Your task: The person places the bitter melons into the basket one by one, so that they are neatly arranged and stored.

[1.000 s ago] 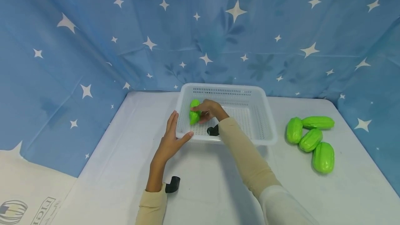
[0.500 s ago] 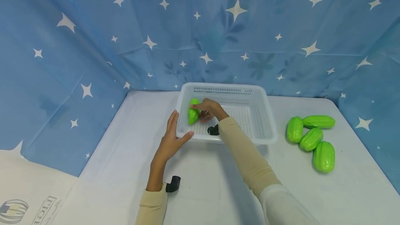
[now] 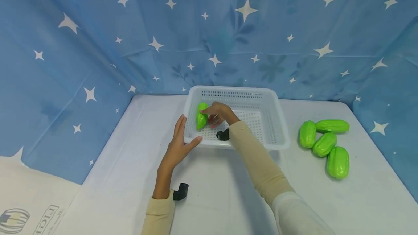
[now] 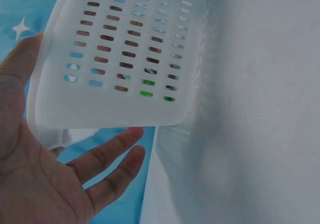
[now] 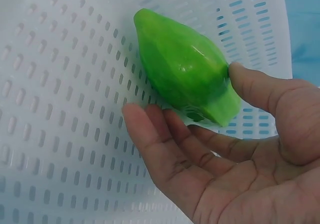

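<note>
Inside the white perforated basket [image 3: 280, 126], a glossy green fruit or vegetable with a tapered tip [image 5: 182, 59] lies near the left wall. My right hand [image 3: 219, 113] reaches in beside it. In the right wrist view the thumb touches its blunt end. The other fingers of this hand [image 5: 210, 169] are loosely bent and spread below it, not wrapped round it. My left hand [image 3: 177, 149] rests at the basket's front left corner, its thumb by the front rim and its fingers extended along the left side. The left wrist view shows the extended fingers [image 4: 112, 166] under the corner.
Several similar ribbed green pieces [image 3: 324, 145] lie grouped on the white table [image 3: 209, 191] right of the basket. A blue curtain with white stars [image 3: 222, 39] hangs behind. Black wrist devices [image 3: 180, 192] are worn on both arms.
The green piece has shifted slightly left and leans a little closer to the basket's left wall. My right hand stays beside it. The left hand has not visibly moved.
</note>
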`<state>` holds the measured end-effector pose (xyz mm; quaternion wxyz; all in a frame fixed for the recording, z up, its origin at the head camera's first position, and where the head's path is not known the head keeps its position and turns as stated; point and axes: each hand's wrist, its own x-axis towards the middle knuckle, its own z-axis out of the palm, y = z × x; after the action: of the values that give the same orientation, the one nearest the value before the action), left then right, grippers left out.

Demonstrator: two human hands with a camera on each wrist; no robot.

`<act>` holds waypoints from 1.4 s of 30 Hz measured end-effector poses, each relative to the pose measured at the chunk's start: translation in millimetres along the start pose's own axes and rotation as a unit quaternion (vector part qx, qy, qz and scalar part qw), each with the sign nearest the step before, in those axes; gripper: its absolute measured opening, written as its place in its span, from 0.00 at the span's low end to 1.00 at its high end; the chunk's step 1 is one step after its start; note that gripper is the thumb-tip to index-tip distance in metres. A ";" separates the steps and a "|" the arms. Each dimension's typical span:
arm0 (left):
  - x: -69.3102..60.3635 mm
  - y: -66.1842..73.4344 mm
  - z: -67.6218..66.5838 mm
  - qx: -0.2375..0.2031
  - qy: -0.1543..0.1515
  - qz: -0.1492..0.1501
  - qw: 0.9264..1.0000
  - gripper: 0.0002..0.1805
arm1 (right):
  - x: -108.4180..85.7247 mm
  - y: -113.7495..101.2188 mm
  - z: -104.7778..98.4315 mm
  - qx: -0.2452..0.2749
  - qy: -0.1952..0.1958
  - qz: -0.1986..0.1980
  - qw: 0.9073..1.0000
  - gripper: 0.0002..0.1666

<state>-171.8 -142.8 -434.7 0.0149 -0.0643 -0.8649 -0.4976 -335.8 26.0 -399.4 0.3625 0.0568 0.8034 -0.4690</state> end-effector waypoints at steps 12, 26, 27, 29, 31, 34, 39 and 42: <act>-1.4 0.9 -0.3 -0.003 0.005 0.005 1.000 0.54 | -3.4 -1.4 2.2 -0.023 0.009 -0.012 1.000 0.29; -1.2 2.0 -0.1 -0.004 0.003 -0.002 1.000 0.54 | 0.3 1.0 0.6 -0.028 0.011 -0.016 0.999 0.32; -0.9 2.0 -0.3 -0.004 0.004 -0.002 1.000 0.54 | 0.1 0.3 0.4 -0.028 0.011 -0.016 0.999 0.32; -0.3 2.3 -0.7 -0.005 0.004 -0.003 1.000 0.54 | -1.3 -0.7 -0.5 -0.030 0.009 -0.016 0.999 0.32; 0.8 2.6 -1.2 -0.005 0.003 -0.003 1.000 0.54 | -3.1 -2.3 -1.6 -0.028 0.008 -0.015 0.999 0.33; 2.4 2.9 -2.0 -0.003 0.003 0.000 1.000 0.53 | -5.9 -5.1 -3.7 -0.022 0.008 -0.009 1.000 0.37; 2.2 1.8 -1.8 -0.010 0.003 -0.001 1.000 0.53 | -8.4 -5.2 -6.6 -0.017 0.009 0.002 1.000 0.42; 0.6 1.1 -0.4 -0.016 0.002 -0.004 1.000 0.53 | -9.5 -1.6 -8.5 -0.015 0.007 0.002 1.000 0.45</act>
<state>-172.3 -142.4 -433.4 0.0138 -0.0596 -0.8569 -0.5119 -334.0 34.1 -389.7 0.3585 0.0559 0.8126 -0.4560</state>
